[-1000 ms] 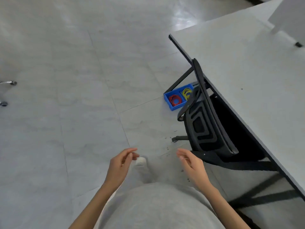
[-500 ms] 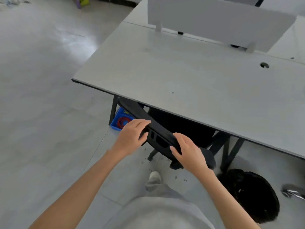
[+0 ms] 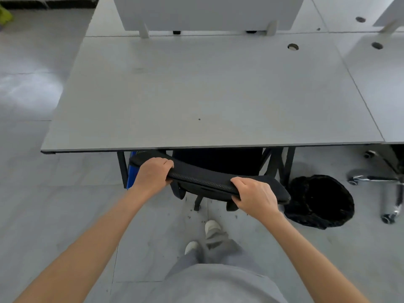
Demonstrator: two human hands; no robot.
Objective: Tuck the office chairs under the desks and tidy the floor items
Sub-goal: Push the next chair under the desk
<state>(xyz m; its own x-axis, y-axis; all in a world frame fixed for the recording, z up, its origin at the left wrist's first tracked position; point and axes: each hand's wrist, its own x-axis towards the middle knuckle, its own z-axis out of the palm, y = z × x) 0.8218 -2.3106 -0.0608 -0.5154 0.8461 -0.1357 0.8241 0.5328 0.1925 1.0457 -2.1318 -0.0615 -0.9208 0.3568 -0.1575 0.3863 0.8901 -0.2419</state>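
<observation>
A black office chair [image 3: 203, 179] stands at the front edge of a grey desk [image 3: 209, 92], its seat hidden under the desktop and only the top of its backrest showing. My left hand [image 3: 153, 174] grips the left end of the backrest top, fingers curled over it. My right hand [image 3: 254, 196] grips the right end the same way. A blue bin [image 3: 132, 169] on the floor peeks out behind the desk's left leg, mostly hidden by the chair and my left hand.
A black waste bin [image 3: 321, 201] sits on the floor right of the chair. A second chair's chrome base and castors [image 3: 382, 193] lie further right under the neighbouring desk [image 3: 380, 84]. A white divider panel [image 3: 207, 12] stands at the desk's back. My feet [image 3: 209, 228] are just behind the chair.
Both hands went from empty to gripping the chair's backrest. My view swung to face the desk squarely, and the chair now sits straighter and further under the desktop.
</observation>
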